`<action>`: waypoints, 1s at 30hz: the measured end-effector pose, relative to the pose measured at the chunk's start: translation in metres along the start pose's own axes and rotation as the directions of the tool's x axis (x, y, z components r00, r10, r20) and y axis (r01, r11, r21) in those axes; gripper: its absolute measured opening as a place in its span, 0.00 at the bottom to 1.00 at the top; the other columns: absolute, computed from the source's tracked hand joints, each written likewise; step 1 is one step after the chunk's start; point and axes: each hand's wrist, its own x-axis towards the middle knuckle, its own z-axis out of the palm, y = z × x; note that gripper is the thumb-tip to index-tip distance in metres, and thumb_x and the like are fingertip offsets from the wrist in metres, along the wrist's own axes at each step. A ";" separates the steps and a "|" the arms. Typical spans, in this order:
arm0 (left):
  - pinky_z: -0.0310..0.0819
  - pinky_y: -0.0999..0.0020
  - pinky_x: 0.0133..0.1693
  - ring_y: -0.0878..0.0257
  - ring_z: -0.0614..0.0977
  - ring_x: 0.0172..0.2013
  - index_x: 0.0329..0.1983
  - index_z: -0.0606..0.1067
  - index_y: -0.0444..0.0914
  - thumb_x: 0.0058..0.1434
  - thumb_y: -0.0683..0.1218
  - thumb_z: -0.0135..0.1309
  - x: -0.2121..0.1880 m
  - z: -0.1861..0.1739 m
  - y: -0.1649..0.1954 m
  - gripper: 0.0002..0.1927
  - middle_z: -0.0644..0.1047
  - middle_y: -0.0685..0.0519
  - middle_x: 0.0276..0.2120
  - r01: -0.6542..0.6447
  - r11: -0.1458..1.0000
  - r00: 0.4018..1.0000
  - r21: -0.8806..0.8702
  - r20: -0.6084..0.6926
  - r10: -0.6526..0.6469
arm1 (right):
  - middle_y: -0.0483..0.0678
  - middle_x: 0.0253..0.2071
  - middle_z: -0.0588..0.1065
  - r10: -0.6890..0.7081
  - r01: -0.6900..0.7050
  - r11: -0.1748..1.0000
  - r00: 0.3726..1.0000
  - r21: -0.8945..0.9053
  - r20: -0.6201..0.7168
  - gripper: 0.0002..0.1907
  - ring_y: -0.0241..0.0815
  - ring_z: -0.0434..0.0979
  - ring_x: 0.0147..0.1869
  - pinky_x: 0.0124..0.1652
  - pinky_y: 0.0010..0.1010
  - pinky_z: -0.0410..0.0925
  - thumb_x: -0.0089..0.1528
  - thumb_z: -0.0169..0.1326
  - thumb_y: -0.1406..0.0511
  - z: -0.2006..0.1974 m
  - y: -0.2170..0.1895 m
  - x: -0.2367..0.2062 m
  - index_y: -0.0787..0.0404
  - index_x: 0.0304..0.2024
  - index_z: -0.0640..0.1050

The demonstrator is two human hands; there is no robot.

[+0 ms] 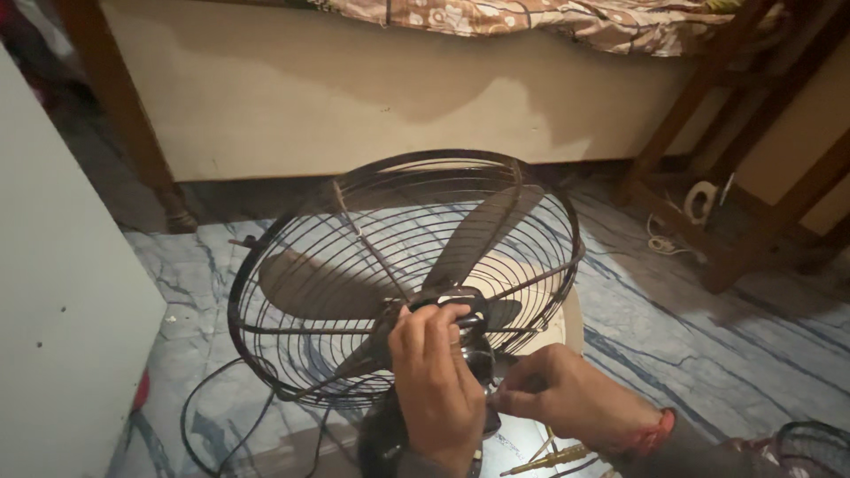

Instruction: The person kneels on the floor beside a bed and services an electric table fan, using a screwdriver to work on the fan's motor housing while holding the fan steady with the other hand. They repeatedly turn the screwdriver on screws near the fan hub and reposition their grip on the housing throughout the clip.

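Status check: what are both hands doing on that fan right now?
Left hand gripping the fan's centre hub behind the wire guard. Right hand pinching something small beside the hub. Screwdriver lying on the floor below, clear of both.

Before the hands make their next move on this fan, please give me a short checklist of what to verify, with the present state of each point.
1. Left hand holds the hub at the back of the fan cage: ok.
2. Right hand pinches at the motor side: ok; what it pinches, cannot tell.
3. Blades at rest: cannot tell.
4. Power cord unplugged: cannot tell, its end is out of view.
5. Screwdriver within reach on the floor: ok.
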 end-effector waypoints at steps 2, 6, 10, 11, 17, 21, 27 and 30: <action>0.63 0.44 0.63 0.45 0.75 0.52 0.50 0.75 0.38 0.68 0.38 0.44 0.000 0.000 0.000 0.12 0.74 0.47 0.46 0.001 1.000 1.000 -0.004 -0.005 -0.001 | 0.46 0.22 0.79 -0.042 0.041 0.997 0.999 -0.063 -0.015 0.14 0.34 0.72 0.23 0.26 0.28 0.67 0.55 0.65 0.57 -0.002 -0.005 -0.001 0.62 0.34 0.88; 0.63 0.44 0.63 0.45 0.76 0.51 0.50 0.75 0.38 0.68 0.38 0.44 0.001 -0.001 0.000 0.11 0.75 0.47 0.46 0.015 1.000 1.000 -0.011 -0.014 -0.016 | 0.46 0.20 0.79 -0.041 0.040 0.993 0.999 -0.113 0.001 0.13 0.34 0.73 0.21 0.25 0.28 0.68 0.54 0.62 0.60 -0.003 -0.013 0.002 0.65 0.31 0.87; 0.63 0.44 0.63 0.45 0.76 0.51 0.50 0.75 0.38 0.67 0.38 0.45 0.001 0.000 0.001 0.11 0.75 0.47 0.46 0.009 1.000 1.000 -0.005 -0.025 -0.009 | 0.48 0.17 0.76 -0.150 0.148 0.971 0.989 -0.188 0.004 0.12 0.36 0.72 0.19 0.24 0.29 0.67 0.51 0.59 0.63 -0.004 -0.015 0.005 0.66 0.28 0.86; 0.63 0.44 0.63 0.45 0.76 0.51 0.49 0.75 0.38 0.68 0.38 0.45 0.001 -0.001 0.001 0.11 0.75 0.47 0.46 0.009 1.000 1.000 -0.004 -0.024 -0.009 | 0.48 0.15 0.75 -0.188 0.185 0.960 0.982 -0.210 0.007 0.12 0.36 0.72 0.19 0.24 0.30 0.67 0.51 0.59 0.63 -0.004 -0.016 0.005 0.66 0.28 0.86; 0.63 0.44 0.63 0.44 0.75 0.51 0.50 0.74 0.37 0.66 0.38 0.45 0.000 -0.004 0.001 0.12 0.74 0.46 0.46 -0.016 1.000 1.000 -0.018 -0.021 0.015 | 0.50 0.15 0.71 -0.008 0.009 0.984 1.000 -0.180 0.004 0.11 0.39 0.68 0.18 0.21 0.34 0.63 0.53 0.60 0.63 0.000 -0.013 0.009 0.67 0.25 0.84; 0.63 0.44 0.63 0.44 0.75 0.51 0.50 0.74 0.38 0.68 0.38 0.45 0.001 -0.003 0.004 0.11 0.74 0.46 0.46 0.000 1.000 1.000 -0.006 -0.020 0.000 | 0.50 0.22 0.77 -0.168 0.158 0.976 0.984 -0.147 -0.058 0.13 0.37 0.74 0.22 0.25 0.31 0.67 0.54 0.60 0.62 -0.002 -0.001 0.014 0.66 0.34 0.84; 0.62 0.44 0.64 0.44 0.75 0.52 0.50 0.74 0.37 0.66 0.38 0.44 0.001 -0.004 0.003 0.12 0.74 0.46 0.46 -0.022 1.000 1.000 0.006 -0.010 0.022 | 0.61 0.39 0.80 0.103 -0.045 0.897 0.989 0.440 -0.108 0.22 0.48 0.82 0.34 0.34 0.38 0.74 0.63 0.56 0.63 -0.032 0.031 0.014 0.64 0.58 0.78; 0.62 0.45 0.64 0.44 0.74 0.52 0.50 0.74 0.38 0.69 0.39 0.43 -0.001 -0.002 0.003 0.11 0.74 0.46 0.46 0.009 1.000 1.000 0.005 0.000 -0.009 | 0.55 0.44 0.83 0.109 0.072 0.781 0.963 0.621 -0.248 0.21 0.43 0.86 0.44 0.45 0.32 0.77 0.64 0.54 0.59 -0.046 0.052 0.004 0.68 0.53 0.77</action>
